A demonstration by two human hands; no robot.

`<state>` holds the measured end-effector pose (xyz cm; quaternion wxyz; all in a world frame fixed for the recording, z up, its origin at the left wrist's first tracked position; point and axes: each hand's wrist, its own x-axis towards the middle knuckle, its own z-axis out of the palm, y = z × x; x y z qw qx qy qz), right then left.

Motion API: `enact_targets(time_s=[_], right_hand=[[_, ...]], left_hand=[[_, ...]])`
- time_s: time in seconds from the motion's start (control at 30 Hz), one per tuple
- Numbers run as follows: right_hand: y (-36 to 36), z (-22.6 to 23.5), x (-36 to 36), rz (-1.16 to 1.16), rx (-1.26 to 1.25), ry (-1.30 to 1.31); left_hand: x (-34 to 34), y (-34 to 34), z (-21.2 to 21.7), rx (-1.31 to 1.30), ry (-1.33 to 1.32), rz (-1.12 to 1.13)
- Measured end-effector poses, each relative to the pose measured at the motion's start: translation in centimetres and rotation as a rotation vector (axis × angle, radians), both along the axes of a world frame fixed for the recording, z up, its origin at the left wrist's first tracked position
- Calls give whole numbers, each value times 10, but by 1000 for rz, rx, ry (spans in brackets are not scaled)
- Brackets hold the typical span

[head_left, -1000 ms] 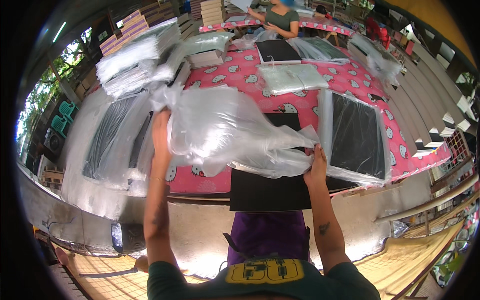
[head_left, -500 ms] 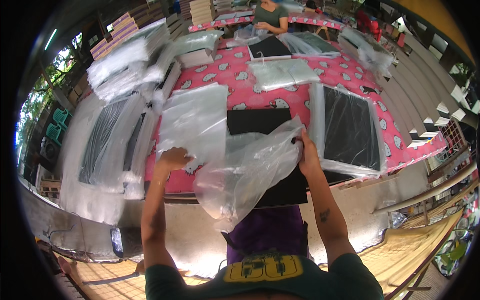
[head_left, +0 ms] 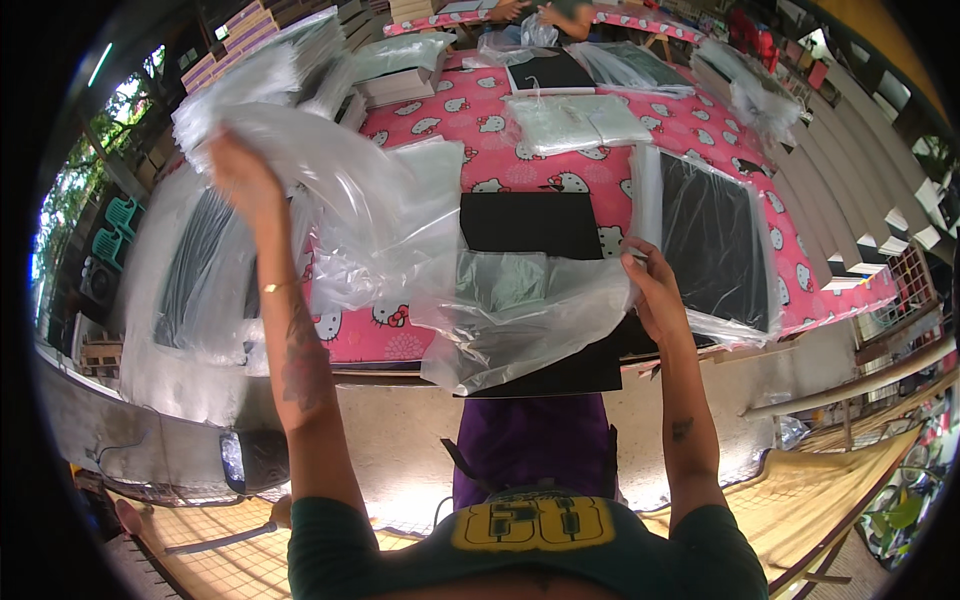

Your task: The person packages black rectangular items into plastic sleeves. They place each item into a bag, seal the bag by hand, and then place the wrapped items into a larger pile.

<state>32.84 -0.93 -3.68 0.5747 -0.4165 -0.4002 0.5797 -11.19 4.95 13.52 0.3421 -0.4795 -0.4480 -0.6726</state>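
Note:
My left hand (head_left: 245, 180) is raised at the left, smeared by motion, its fingers closed on a clear plastic sheet (head_left: 345, 175) that billows to the right. My right hand (head_left: 655, 295) pinches the right edge of a clear plastic bag (head_left: 540, 325) between thumb and fingers. This bag lies spread over black boards (head_left: 528, 222) at the table's near edge. Whether the plastic in both hands is one piece, I cannot tell. Beneath the raised sheet lies a stack of clear plastic (head_left: 435, 165).
Black boards in plastic (head_left: 705, 240) lie at the right on the pink patterned table cover (head_left: 425, 125). Wrapped stacks (head_left: 205, 270) fill the left side. A folded plastic packet (head_left: 575, 122) and a black-topped stack (head_left: 550, 72) sit farther back. Another person's hands (head_left: 545, 15) show at the far side.
My left hand has swung up and to the left, lifting clear plastic off the stack. The bag at my right hand has settled flatter over the black boards. My view has tilted slightly.

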Motion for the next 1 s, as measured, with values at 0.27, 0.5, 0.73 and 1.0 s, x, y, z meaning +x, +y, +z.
enact_targets(time_s=[0.27, 0.5, 0.73, 1.0], right_hand=[[-26, -9, -19, 259, -323, -70], [-57, 8, -89, 367, -104, 344], [-74, -2, -79, 142, 31, 166], [-66, -9, 7, 13, -10, 727]], left_hand=[[-34, -59, -133, -1578, 787, -200], [177, -140, -161, -1094, -66, -758], [165, -127, -174, -833, -98, -739], [-5, -82, -195, -750, -929, -618]])
